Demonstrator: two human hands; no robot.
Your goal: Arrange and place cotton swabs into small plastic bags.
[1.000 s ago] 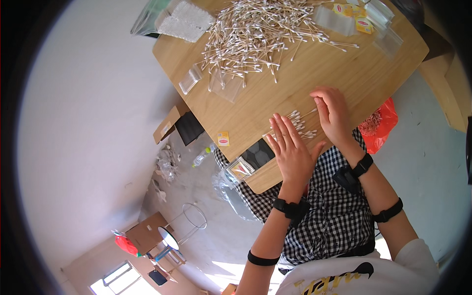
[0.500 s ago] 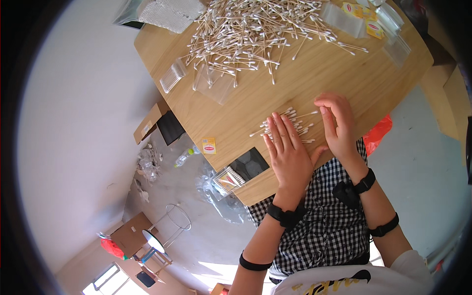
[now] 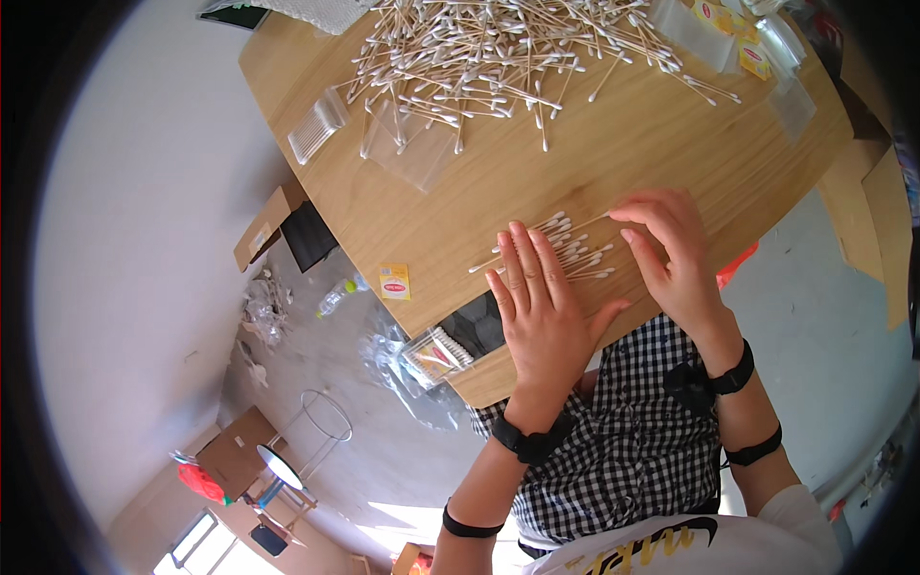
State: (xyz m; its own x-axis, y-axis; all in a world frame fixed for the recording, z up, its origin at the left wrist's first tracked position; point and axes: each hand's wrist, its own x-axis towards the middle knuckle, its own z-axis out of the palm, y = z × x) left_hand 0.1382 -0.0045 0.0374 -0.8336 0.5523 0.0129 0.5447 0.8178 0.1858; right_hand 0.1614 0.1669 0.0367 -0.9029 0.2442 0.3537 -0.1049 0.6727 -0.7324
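Observation:
My left hand point(image 3: 541, 311) lies flat, fingers stretched, over a small bunch of cotton swabs point(image 3: 580, 259) on the wooden table. White tips stick out beyond its fingers on the right; part of the bunch is hidden under the palm. Beside it, my right hand point(image 3: 671, 244) is curved, with a gap between thumb and fingers. Its fingertips are at the end of one swab that juts from the bunch; whether they touch it I cannot tell. A big loose heap of cotton swabs point(image 3: 479, 62) covers the table's far side.
A clear bag point(image 3: 412, 149) and a bagged swab pack point(image 3: 318, 126) lie left of the heap. Near the left edge are a yellow card point(image 3: 394, 282), a dark pad point(image 3: 476, 326) and a clear box of swabs point(image 3: 438, 355). More bags and yellow cards point(image 3: 754, 61) sit far right.
My right hand's fingers have come down to the jutting swab's tip. The left hand stays flat on the bunch. The whole view has shifted slightly.

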